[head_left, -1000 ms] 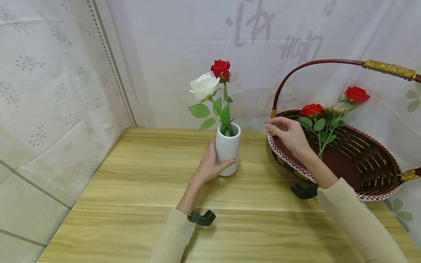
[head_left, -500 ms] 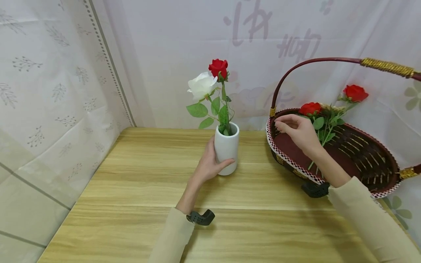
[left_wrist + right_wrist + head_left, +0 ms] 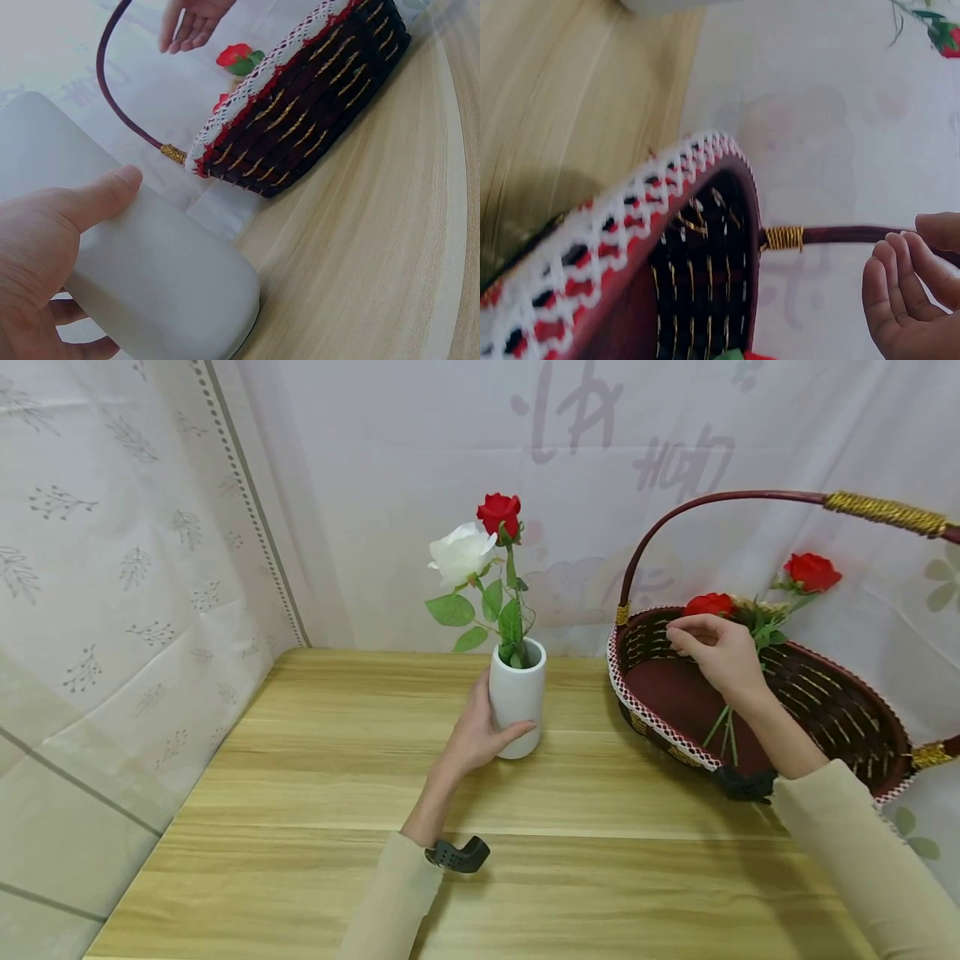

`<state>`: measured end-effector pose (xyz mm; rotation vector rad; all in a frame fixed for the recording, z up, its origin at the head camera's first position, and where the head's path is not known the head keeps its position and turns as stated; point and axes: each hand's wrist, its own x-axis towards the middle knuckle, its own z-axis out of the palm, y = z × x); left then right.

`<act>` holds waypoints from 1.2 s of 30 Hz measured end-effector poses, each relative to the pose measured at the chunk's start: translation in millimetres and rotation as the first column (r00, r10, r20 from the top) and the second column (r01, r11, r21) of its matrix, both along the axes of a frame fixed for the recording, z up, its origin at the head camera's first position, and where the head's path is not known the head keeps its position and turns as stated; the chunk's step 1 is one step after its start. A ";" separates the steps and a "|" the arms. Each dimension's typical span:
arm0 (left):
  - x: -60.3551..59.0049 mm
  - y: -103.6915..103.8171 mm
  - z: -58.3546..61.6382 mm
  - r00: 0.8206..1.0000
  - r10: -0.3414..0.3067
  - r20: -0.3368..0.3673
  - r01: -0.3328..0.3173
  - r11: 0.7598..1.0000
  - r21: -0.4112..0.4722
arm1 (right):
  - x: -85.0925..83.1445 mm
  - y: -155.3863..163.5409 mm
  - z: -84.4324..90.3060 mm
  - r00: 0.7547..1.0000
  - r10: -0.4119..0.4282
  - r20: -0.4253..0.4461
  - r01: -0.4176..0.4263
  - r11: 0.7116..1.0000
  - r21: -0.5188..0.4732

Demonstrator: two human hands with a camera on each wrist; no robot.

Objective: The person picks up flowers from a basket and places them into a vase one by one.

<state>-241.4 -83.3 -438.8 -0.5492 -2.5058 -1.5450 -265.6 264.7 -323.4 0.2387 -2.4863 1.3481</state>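
On the wooden table stands a white vase (image 3: pixel 519 697), upright, with a white rose (image 3: pixel 461 555) and a red rose (image 3: pixel 498 513) in it. My left hand (image 3: pixel 478 733) grips its side, thumb across the front and the other fingers behind. My right hand (image 3: pixel 722 658) hovers over the brown wicker basket (image 3: pixel 622 681), fingers loosely bent and holding nothing. Just behind it lies one red rose (image 3: pixel 708 603) in the basket, partly covered by the hand. Another red rose (image 3: pixel 813 572) leans out past the far rim. Their stems cross inside the basket.
The basket's tall handle (image 3: pixel 750 496) arches above its right side, and a white lace trim (image 3: pixel 607 232) runs along the rim. A patterned white curtain (image 3: pixel 375 485) hangs behind the wooden table (image 3: pixel 315 760) and along its left side.
My right hand has moved right, from the basket's left rim to over its inside near the red roses. The left hand and the vase have stayed in place.
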 end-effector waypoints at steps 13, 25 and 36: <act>0.1 -0.7 -0.8 1.000 0.005 0.003 -0.005 1.000 -0.001 | -9.4 32.6 3.8 0.995 -0.102 0.023 0.103 0.994 -0.029; 0.5 -1.0 0.7 1.000 -0.009 -0.004 0.009 1.000 -0.006 | -11.9 52.5 6.6 0.989 -0.139 0.042 0.141 0.988 -0.065; 0.0 -1.4 -0.8 1.000 -0.007 -0.008 0.007 1.000 -0.010 | -11.8 75.9 5.3 0.968 -0.231 0.096 0.240 0.965 -0.104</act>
